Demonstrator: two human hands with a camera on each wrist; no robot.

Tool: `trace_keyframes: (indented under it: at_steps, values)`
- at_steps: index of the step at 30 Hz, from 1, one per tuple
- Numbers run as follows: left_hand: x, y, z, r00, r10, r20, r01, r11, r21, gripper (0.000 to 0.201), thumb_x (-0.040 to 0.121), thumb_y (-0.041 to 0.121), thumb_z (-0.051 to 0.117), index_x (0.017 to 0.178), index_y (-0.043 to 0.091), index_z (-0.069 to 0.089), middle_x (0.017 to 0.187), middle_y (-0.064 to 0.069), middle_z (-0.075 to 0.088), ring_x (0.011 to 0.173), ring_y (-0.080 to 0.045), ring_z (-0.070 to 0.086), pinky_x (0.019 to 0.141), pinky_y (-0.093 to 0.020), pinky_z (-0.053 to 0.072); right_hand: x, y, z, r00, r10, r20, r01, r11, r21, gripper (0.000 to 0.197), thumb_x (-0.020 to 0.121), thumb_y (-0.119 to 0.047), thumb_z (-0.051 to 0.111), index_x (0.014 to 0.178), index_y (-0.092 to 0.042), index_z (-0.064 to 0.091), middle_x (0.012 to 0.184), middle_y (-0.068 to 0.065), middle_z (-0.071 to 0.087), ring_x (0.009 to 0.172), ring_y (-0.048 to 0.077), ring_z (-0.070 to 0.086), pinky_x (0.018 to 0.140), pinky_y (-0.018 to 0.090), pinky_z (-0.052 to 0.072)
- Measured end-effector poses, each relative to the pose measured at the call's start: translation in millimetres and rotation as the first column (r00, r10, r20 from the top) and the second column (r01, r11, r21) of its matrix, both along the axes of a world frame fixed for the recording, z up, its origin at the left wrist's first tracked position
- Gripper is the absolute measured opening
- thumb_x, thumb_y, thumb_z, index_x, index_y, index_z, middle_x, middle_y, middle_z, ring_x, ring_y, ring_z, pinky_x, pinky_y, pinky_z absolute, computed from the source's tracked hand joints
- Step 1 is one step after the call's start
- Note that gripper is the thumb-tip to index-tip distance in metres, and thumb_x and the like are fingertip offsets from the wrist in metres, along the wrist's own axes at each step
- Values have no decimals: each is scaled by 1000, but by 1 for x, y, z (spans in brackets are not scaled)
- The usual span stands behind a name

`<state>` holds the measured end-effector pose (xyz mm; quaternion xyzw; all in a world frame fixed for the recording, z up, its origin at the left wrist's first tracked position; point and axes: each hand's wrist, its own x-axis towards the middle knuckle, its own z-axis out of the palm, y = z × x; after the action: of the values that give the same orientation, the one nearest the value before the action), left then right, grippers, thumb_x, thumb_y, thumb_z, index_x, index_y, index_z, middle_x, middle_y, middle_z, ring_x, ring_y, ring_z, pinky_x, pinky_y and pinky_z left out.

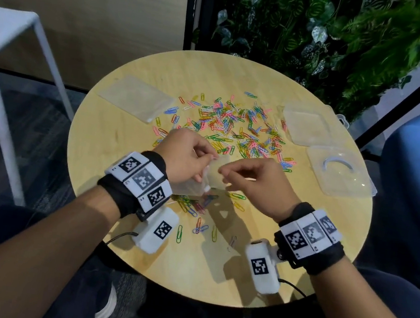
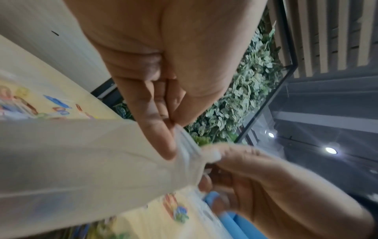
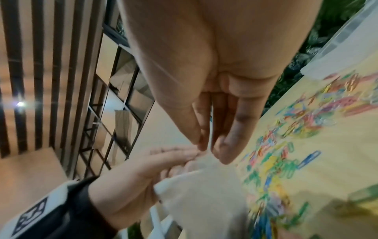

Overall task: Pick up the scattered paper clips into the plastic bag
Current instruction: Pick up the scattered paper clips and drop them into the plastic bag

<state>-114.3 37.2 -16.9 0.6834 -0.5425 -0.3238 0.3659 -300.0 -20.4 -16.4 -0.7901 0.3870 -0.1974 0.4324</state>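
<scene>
Head view: my left hand [image 1: 185, 155] and right hand [image 1: 254, 180] pinch the clear plastic bag [image 1: 214, 176] above scattered coloured paper clips [image 1: 235, 124]; no legible writing.

Each forearm is bare to the wrist. The left hand [image 1: 182, 154] and right hand [image 1: 259, 182] each carry a black fabric wrist strap fitted with three white blocks printed with black square codes. A white camera housing (one code marker on its face) hangs below each strap, trailing a thin black cable.

Pale smooth wood table [image 1: 121, 162], translucent matt plastic bag [image 1: 214, 178], glossy coloured paper clips [image 1: 235, 124].
</scene>
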Motion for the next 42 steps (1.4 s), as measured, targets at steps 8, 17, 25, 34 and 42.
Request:
trace_keyframes:
  at_steps: [8,17,25,34,42]
  values:
    - [67,27,21,972,208,-112,-222,966,-135,15,92,6,63,95,11,76,69,-3,66,52,-15,60,53,-24,56,-20,-5,-40,719,-36,-694,14,999,-37,102,51,-74,75,134,-23,47,115,7,49,93,22,55,84,31,48]
    - [119,76,28,930,342,-132,-365,897,-249,14,93,8,62,94,15,74,78,-10,64,51,-8,61,53,-18,56,50,10,-42,727,22,-687,-177,972,-156,89,74,-63,67,149,-29,31,134,9,32,118,29,48,99,37,44]
    - [135,80,29,902,429,-52,-427,867,-258,16,93,11,60,96,12,76,79,-17,72,60,-26,70,66,-30,61,68,11,-35,737,-81,-671,-182,932,-313,24,92,-25,61,110,-15,73,106,8,68,93,24,63,77,26,49]
    - [105,61,16,955,284,87,-277,957,-82,11,93,13,62,93,15,73,59,-1,68,46,-14,65,53,-21,52,36,-17,-20,935,-330,-127,353,860,368,17,78,-14,77,92,-5,76,94,12,75,78,25,71,66,26,59]
    - [79,35,11,988,141,67,-143,989,37,19,94,9,57,100,8,75,62,4,67,57,-25,73,67,-31,62,67,-10,16,828,-498,256,37,505,862,38,91,-12,62,128,-1,58,123,10,62,111,16,61,64,14,58]
